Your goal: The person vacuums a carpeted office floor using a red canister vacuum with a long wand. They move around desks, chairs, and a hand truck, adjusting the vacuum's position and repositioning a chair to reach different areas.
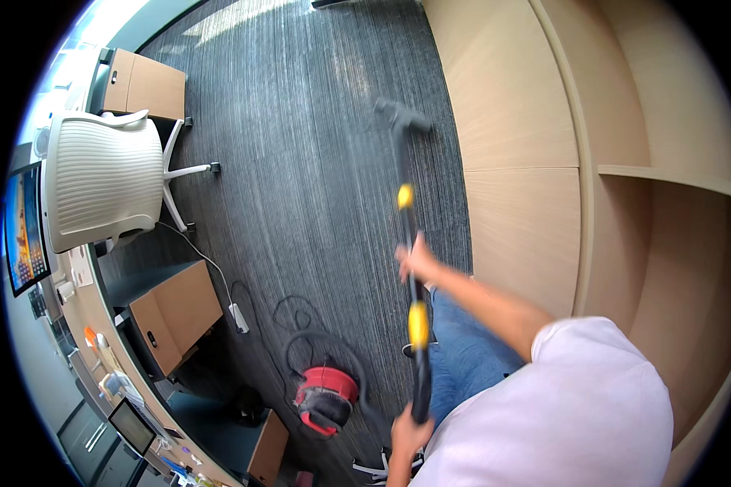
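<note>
A vacuum cleaner wand (409, 223), dark with yellow collars, slants across the middle of the view above the floor. My right hand (417, 260) grips its tube between the two collars, with that arm stretched out from a white sleeve. Lower down, my left hand (410, 432) is closed round the black handle end (421, 385), near the hose. At the far end the grey floor head (402, 115) rests on the carpet, blurred by motion. A black hose (345, 349) curves to the red and black vacuum canister (326, 399), which stands on the floor left of my left hand.
Striped grey carpet (300, 162) covers the floor. Tall wooden cabinets (520, 227) line the right side. On the left are a white office chair (105, 178), wooden drawer units (175, 315) and a desk with monitors (26, 229). A white power strip (238, 318) and cords lie near the canister.
</note>
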Action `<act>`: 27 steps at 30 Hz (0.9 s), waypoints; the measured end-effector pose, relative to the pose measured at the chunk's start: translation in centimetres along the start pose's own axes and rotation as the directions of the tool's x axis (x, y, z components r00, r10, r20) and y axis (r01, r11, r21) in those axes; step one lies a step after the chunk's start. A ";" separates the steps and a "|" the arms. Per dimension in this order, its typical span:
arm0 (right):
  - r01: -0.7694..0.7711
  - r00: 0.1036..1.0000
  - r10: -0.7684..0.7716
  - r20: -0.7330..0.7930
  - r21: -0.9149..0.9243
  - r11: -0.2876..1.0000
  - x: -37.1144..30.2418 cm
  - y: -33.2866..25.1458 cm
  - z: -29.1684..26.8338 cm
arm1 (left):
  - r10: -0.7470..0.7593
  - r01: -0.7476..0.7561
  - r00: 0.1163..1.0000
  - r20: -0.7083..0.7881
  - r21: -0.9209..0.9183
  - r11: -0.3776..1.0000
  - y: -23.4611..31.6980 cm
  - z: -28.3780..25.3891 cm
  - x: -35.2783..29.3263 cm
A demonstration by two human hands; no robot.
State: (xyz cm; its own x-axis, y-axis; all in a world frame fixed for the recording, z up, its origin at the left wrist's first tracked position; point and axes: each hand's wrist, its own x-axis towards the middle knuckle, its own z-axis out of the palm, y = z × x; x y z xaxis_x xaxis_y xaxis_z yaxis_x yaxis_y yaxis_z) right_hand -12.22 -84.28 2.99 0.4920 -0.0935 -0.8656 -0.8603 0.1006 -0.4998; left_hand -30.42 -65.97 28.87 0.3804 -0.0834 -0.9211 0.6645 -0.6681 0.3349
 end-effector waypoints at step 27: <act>-0.236 0.903 0.344 0.257 -0.372 0.898 -36.4 46.9 26.6 | -0.254 0.253 0.956 -0.145 -0.022 0.967 -54.4 14.9 -34.2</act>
State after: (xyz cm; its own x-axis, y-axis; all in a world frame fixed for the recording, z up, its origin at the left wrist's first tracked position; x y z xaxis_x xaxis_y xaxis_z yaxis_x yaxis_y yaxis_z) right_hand -66.90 -49.77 10.25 0.1830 0.2050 -0.9615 -0.9382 -0.2558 -0.2331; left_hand -89.10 -37.78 39.20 0.2882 0.1969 -0.9371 0.7532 -0.6509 0.0949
